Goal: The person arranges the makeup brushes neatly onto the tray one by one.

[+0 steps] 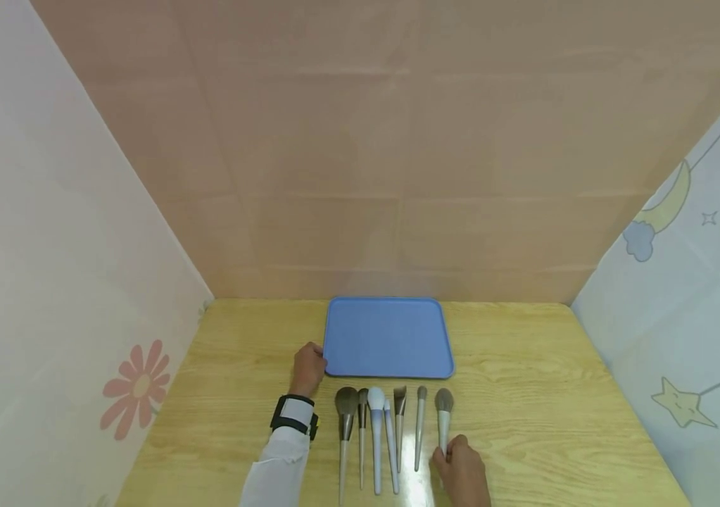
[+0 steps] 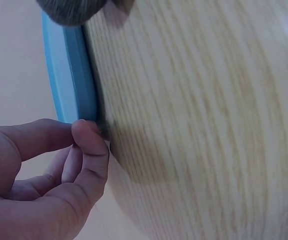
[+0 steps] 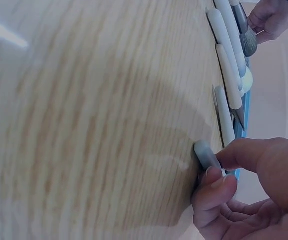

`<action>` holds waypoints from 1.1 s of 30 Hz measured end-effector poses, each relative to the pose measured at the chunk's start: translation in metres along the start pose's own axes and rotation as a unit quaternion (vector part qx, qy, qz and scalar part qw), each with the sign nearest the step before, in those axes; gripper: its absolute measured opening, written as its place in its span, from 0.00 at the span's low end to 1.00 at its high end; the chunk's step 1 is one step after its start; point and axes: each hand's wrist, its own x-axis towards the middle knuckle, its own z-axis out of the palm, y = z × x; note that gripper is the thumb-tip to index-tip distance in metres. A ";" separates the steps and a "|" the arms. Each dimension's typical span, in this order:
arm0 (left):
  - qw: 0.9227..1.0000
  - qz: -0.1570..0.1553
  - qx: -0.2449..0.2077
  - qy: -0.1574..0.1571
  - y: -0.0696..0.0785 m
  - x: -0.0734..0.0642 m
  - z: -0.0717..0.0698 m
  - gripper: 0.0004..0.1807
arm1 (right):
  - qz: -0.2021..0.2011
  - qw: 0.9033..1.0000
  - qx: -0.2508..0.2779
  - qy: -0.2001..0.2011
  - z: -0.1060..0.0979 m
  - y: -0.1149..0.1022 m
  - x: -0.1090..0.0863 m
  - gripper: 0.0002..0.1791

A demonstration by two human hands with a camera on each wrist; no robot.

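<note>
Right hand (image 1: 464, 470) pinches a brush (image 1: 444, 419), left hand (image 1: 307, 370) a blue tray (image 1: 388, 338) by its corner.
6 other brushes (image 1: 376, 451) lie beside it on the desk (image 1: 537, 394).

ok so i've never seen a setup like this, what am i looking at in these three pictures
There's no machine, just a person's bare left hand and right hand. The wide picture comes from a camera worn on the head, looking forward and down. The other two come from cameras on the wrists, so each shows one hand's work up close. On the wooden table lie a blue tray and, in front of it, a row of seven brushes. The left hand grips the tray's near left corner, while the right pinches the handle of the rightmost brush.
</note>
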 end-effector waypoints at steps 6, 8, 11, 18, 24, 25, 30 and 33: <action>1.000 -0.001 -0.008 0.001 0.000 0.003 0.000 0.08 | 0.001 1.000 0.003 -0.009 -0.002 -0.003 0.001 0.08; 1.000 0.001 -0.009 0.001 0.001 0.004 -0.001 0.08 | 0.000 1.000 0.004 -0.009 -0.002 -0.003 0.001 0.08; 1.000 0.005 -0.006 0.006 0.002 0.005 -0.001 0.09 | 0.002 1.000 0.001 -0.001 -0.002 -0.002 0.003 0.08; 1.000 0.010 0.001 0.009 0.001 0.003 -0.001 0.08 | 0.017 1.000 -0.004 0.003 0.000 0.000 0.003 0.08; 1.000 0.005 0.001 0.006 0.002 0.000 -0.002 0.09 | 0.015 1.000 0.002 0.008 -0.003 0.000 0.001 0.09; 1.000 0.003 0.002 0.006 0.002 0.000 -0.002 0.09 | 0.013 1.000 0.003 0.011 -0.004 -0.001 0.000 0.09; 1.000 0.002 0.008 0.008 0.000 0.001 -0.001 0.08 | -0.005 0.999 -0.002 0.033 -0.010 -0.001 0.000 0.09; 1.000 0.000 0.005 0.006 -0.001 0.001 0.000 0.09 | -0.016 0.999 -0.009 0.048 -0.013 0.000 0.001 0.09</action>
